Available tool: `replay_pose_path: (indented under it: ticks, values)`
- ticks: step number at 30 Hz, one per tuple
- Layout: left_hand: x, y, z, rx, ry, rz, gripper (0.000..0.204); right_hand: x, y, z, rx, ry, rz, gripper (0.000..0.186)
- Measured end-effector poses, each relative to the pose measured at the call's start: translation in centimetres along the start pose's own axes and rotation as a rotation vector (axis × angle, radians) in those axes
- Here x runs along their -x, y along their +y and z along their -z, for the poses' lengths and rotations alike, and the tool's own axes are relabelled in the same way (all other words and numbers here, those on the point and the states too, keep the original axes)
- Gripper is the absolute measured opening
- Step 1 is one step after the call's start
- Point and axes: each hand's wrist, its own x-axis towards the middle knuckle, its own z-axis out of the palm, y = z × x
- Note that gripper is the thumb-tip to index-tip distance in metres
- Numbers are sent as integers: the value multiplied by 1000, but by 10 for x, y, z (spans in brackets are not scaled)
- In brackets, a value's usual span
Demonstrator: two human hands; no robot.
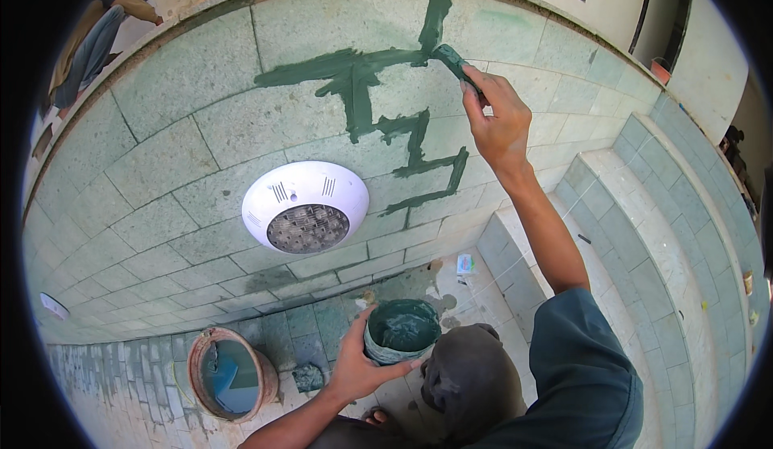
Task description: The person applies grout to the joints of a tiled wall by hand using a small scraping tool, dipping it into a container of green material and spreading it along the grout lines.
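My right hand (501, 119) is raised to the tiled wall (233, 127), its fingers closed round a small flat spreader (453, 60) coated in dark green. The spreader's tip meets the wall beside a streak of wet green grout (358, 70). More grout follows the tile joints in stepped lines below. Lower down, my left hand (360, 367) grips a round tub (400, 355) from its left side. Thick green grout lies inside the tub and coats its inner wall.
A round white light (342, 187) sticks out from the wall. Bottom left stands a bucket (270, 376) of water holding something blue. A dark green sponge-like block (307, 377) lies beside it. Tiled steps (620, 248) rise at right. Another person (93, 38) is on the ledge, upper left.
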Motion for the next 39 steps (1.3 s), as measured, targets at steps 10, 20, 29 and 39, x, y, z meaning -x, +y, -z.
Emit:
replay_pose_path:
  ticks: [10,20,29,39]
  values:
    - [-1,-4,1,39,6,-3,99,7,1,-8,26,-42,-9,30]
    - [3,-3,2,6,24,-7,100,4,1,-11,108,25,-54,29]
    - [1,4,4,117,30,-6,100,11,12,-20,48,59,80,33]
    - [0,11,11,103,68,-37,94,12,8,-11,6,112,38,33]
